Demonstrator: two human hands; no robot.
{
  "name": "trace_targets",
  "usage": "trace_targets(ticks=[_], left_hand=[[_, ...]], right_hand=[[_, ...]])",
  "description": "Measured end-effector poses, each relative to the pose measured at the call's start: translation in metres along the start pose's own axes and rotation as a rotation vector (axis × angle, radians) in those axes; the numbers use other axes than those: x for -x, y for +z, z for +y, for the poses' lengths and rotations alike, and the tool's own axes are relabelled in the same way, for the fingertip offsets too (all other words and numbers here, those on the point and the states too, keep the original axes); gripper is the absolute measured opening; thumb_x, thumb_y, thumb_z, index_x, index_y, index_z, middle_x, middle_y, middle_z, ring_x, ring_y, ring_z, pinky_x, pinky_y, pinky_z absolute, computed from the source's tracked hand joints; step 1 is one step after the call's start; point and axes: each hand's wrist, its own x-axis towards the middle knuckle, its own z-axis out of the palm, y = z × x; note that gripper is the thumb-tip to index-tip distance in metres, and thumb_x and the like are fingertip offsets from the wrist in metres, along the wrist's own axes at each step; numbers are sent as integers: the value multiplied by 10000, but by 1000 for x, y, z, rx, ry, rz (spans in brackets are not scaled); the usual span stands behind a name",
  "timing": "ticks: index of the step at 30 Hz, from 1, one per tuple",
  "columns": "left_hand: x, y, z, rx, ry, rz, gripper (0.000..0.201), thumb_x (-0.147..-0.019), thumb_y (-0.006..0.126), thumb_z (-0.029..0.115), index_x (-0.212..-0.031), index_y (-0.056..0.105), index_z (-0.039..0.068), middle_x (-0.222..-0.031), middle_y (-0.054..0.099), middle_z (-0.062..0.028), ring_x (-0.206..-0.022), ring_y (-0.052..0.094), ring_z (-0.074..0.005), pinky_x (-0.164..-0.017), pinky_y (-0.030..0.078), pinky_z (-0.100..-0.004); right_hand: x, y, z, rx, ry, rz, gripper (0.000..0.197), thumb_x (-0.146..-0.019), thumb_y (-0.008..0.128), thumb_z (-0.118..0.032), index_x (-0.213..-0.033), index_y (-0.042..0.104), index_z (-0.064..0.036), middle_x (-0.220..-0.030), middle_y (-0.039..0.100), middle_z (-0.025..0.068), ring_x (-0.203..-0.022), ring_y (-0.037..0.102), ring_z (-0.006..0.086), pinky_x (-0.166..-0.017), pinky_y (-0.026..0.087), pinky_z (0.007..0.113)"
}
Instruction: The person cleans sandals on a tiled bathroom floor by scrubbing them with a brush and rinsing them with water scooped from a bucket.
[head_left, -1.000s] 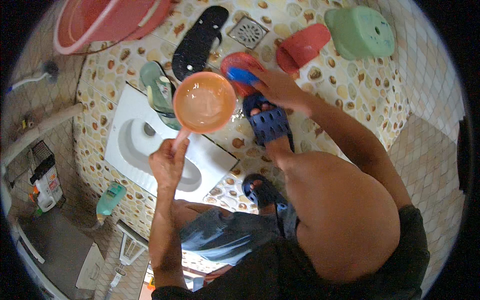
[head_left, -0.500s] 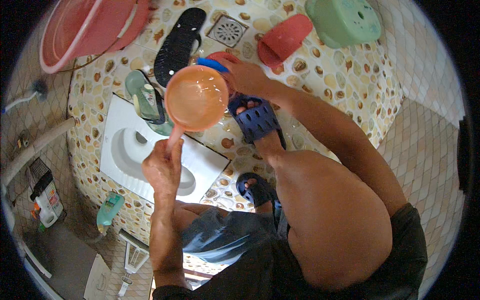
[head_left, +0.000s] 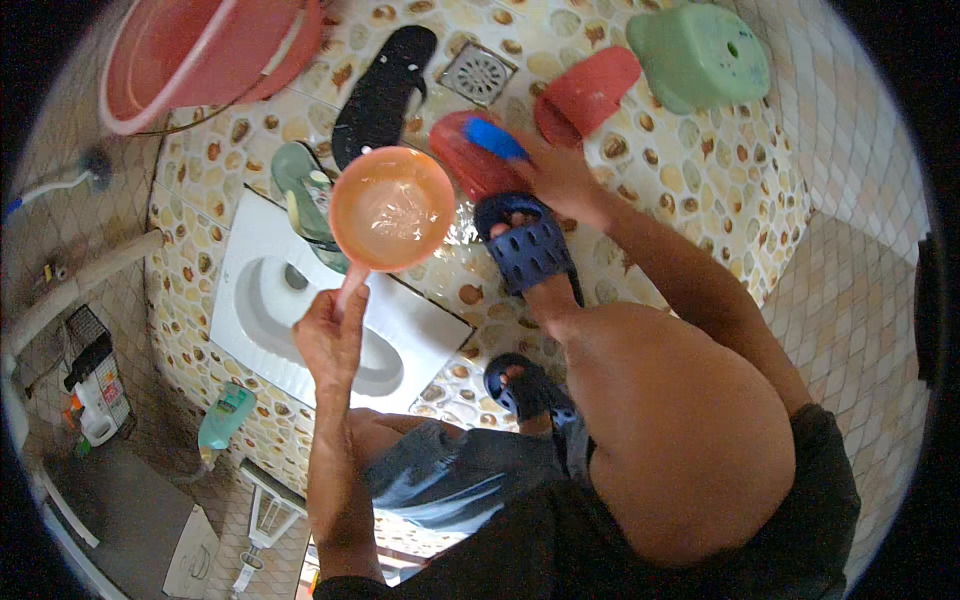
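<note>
My left hand point(head_left: 332, 328) is closed round the handle of an orange water dipper point(head_left: 385, 215). The dipper hangs over the floor beside the squat toilet, with shiny water in its bowl. In front of my foot, my right hand point(head_left: 562, 180) grips a blue brush point(head_left: 495, 138) lying against a wet red slipper point(head_left: 450, 140). Its fingers are partly blurred. The second red slipper point(head_left: 590, 95) lies farther right. To the left are a black flip-flop point(head_left: 385, 90) and a green flip-flop point(head_left: 303, 195), the latter partly behind the dipper.
A pink tub point(head_left: 210, 60) stands at the far left, a green stool point(head_left: 700, 60) at the far right. Between them is a floor drain point(head_left: 478, 74). The white squat toilet point(head_left: 235, 320) lies to the left, near a green bottle point(head_left: 225, 418). I wear dark blue clogs point(head_left: 525, 250).
My right hand and the blue brush have moved right along the red slipper, so more of it shows. The dipper stays in my left hand, nearly level. The view has shifted slightly.
</note>
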Motion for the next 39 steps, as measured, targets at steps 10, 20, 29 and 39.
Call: trace_targets(ticks=[10, 20, 29, 39], left_hand=[[-7, 2, 12, -9, 4, -28, 342, -852, 733, 328, -800, 678, -6, -543, 565, -56, -496, 495, -108, -493, 428, -302], [-13, 24, 19, 1, 49, -49, 360, -853, 734, 335, -795, 674, -15, -561, 542, -16, -515, 453, -89, -489, 405, -292], [-2, 5, 30, 37, -34, -42, 328, -844, 742, 310, -820, 687, -12, -536, 513, 2, -500, 430, -73, -472, 376, -270], [10, 2, 10, 71, -79, -28, 345, -855, 744, 325, -790, 672, -6, -538, 510, 9, -503, 425, -67, -464, 364, -264]], right_hand=[[-25, 4, 5, 160, 53, -61, 477, -969, 496, -320, -1419, 386, -211, -768, 661, 217, -751, 655, 421, -653, 515, 534], [-62, 19, 17, 132, -73, 61, 488, -962, 491, -348, -1420, 381, -221, -761, 662, 215, -735, 657, 424, -621, 510, 523], [53, -52, 38, 133, 151, -324, 500, -937, 541, -352, -1364, 458, -105, -944, 669, 230, -845, 658, 424, -750, 511, 516], [-159, -19, -38, 215, -55, -565, 593, -683, 764, -470, -993, 675, 26, -915, 671, 248, -853, 663, 379, -734, 528, 438]])
